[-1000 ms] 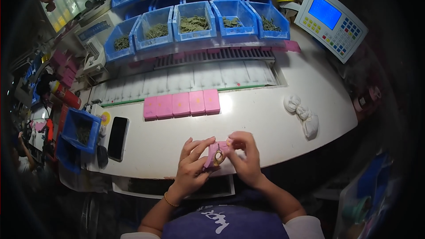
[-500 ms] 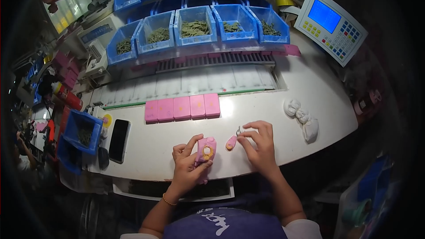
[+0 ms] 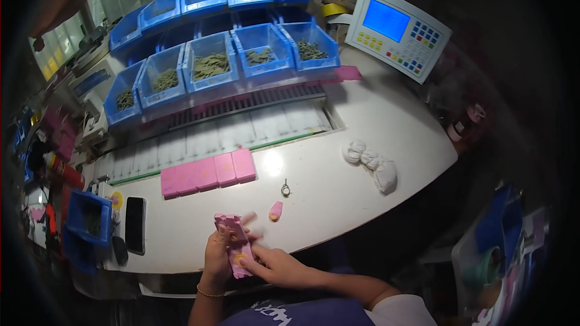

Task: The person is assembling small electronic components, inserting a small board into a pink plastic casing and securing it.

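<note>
A pink rubber mould (image 3: 241,249) hangs over the table's front edge, spread into two halves with yellowish marks on its inner faces. My left hand (image 3: 216,255) is closed around its left side, thumb across the upper half. My right hand (image 3: 279,267) grips the lower half from the right with the thumb; its other fingers are smeared by motion. On the table beyond lies a small pink mould plug (image 3: 276,210) with an orange-yellow end. Farther off lies a small dark ring with a stem (image 3: 286,189), apart from both hands.
Several pink mould blocks (image 3: 208,173) stand in a row. White knotted cloth bag (image 3: 370,163) lies right; a phone (image 3: 136,224) lies left. Blue bins (image 3: 211,60) of green pieces rise behind, beside a control panel (image 3: 397,31). Another blue bin (image 3: 90,220) sits at the left edge.
My right hand has let go of the ring, which now lies on the table, and has come left onto the mould. The mould has been folded open. The whole view has shifted and tilted.
</note>
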Available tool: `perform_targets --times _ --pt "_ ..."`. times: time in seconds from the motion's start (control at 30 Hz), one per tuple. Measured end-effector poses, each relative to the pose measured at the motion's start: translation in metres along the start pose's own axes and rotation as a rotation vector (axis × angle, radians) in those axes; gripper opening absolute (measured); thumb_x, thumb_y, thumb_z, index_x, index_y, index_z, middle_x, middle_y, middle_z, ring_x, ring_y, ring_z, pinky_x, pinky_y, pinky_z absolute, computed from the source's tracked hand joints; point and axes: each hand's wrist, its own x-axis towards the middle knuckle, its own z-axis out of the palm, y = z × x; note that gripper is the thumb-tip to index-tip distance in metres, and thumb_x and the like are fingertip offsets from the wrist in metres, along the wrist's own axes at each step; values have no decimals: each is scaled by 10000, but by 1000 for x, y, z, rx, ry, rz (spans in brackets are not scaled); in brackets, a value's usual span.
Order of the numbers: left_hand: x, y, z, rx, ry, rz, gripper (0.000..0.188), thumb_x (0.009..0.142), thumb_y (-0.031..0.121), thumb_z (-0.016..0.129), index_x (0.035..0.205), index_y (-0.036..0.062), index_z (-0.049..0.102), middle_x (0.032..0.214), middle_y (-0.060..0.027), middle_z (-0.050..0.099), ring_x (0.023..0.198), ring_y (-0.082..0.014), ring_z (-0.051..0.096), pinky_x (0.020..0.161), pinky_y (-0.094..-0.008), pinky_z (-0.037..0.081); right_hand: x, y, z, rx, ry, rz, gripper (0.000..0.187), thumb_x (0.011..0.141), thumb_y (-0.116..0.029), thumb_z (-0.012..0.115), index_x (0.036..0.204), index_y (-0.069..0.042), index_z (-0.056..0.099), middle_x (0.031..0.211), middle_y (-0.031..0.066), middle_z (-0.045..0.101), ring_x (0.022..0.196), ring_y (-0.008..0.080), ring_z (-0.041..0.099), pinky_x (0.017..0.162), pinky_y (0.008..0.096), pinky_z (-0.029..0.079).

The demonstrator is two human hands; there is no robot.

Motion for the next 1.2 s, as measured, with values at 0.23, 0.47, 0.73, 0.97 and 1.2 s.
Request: perform_targets --times 0.23,0.47,0.73,0.97,1.2 --pt "10 9 4 -402 191 -160 545 1033 491 393 1013 -29 555 693 -140 612 519 -198 584 473 -328 528 5 20 -129 -714 736 -453 289 760 -36 644 1049 -36 633 1059 165 644 1055 343 606 928 441 472" --pt "22 10 14 -136 250 -148 507 1011 430 455 962 -52 605 705 -147 639 524 -167 611 485 -298 547 -52 63 -235 -965 779 -93 684 650 64 572 1313 -105 583 1390 210 531 1081 371 579 926 428 480" --pt "21 1 28 208 314 218 518 1055 393 391 992 -69 616 763 -147 660 583 -180 643 545 -302 545 3 -6 -55 -917 353 -796 462 696 -89 721 1141 -211 718 1316 -53 633 810 213 597 729 323 475" --pt "7 12 30 47 208 58 541 1075 385 335 1031 -76 614 782 -131 658 620 -193 657 560 -298 540 11 -19 -63 -698 429 -777 627 629 13 649 1240 -130 660 1351 40 607 676 250 503 646 342 471" --pt "14 9 30 87 319 146 490 1067 369 392 1081 -66 617 854 -117 665 767 -145 634 686 -272 520 -28 4 -28 -574 101 -585 764 644 18 611 1388 -135 531 1437 61 527 727 285 532 723 359 525"
